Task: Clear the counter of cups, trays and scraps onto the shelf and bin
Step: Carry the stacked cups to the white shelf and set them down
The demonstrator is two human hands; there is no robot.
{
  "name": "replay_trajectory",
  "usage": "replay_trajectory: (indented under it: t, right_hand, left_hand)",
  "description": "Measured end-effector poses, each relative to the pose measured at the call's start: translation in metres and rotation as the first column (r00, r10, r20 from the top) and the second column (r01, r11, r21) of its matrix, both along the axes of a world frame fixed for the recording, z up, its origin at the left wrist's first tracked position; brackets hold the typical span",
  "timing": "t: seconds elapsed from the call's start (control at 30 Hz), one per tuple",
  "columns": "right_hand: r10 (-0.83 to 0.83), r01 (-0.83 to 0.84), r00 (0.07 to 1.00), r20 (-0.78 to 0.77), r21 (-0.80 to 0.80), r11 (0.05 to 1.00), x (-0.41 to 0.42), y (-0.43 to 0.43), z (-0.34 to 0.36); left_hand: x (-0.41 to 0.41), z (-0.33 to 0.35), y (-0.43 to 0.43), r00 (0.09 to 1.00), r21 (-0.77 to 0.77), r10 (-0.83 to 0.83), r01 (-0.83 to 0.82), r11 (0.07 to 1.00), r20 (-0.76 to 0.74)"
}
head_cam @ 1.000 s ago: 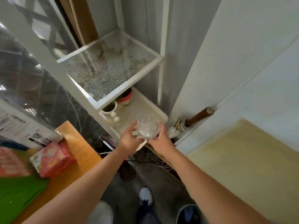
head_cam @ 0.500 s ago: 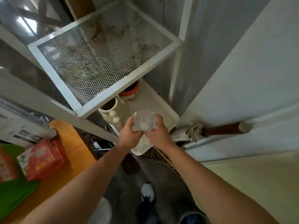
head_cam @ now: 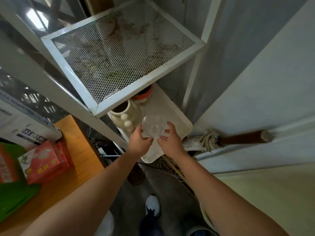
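Where: one camera on the person's head.
Looks: forward and down, over both arms.
Near: the white mesh shelf [head_cam: 119, 53] sits close, up top.
Far: the floor [head_cam: 170, 193], low down.

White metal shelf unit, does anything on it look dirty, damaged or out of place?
Yes. The upper white mesh shelf carries brownish dirt or dried plant debris spread across its mesh. Below it, the white plastic tray juts out past the shelf's front edge. The clear plastic cup, held in both hands, looks intact.
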State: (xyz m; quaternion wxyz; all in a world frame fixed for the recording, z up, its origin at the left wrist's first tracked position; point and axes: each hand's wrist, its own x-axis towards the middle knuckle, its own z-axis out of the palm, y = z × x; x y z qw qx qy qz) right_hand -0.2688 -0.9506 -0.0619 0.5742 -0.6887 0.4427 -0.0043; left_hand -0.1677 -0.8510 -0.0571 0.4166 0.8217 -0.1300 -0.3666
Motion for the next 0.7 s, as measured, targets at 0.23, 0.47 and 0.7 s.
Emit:
replay_trajectory:
  t: [0.23, 0.47, 0.7]
  right_hand:
    - [0.001, -0.007, 0.991, -0.136, -0.041, 0.999, -0.015, 0.021, 0.029]
    - [0.172, -0.246, 0.945, -0.280, -0.256, 0.935, -0.036, 0.081, 0.088]
    - [0.341, -0.462, 0.878, -0.337, -0.404, 0.790, -0.049, 0.213, 0.140]
  left_hand:
    - [-0.009, 0.021, 0.026, 0.998, 0.035, -0.016, 0.019, 0.999, -0.064]
    - [-0.028, 0.085, 0.097, 0.973, 0.124, -0.222, 0.214, 0.969, 0.054]
    - [-0.057, 0.143, 0.243, 0.881, 0.270, -0.402, 0.335, 0.902, 0.250]
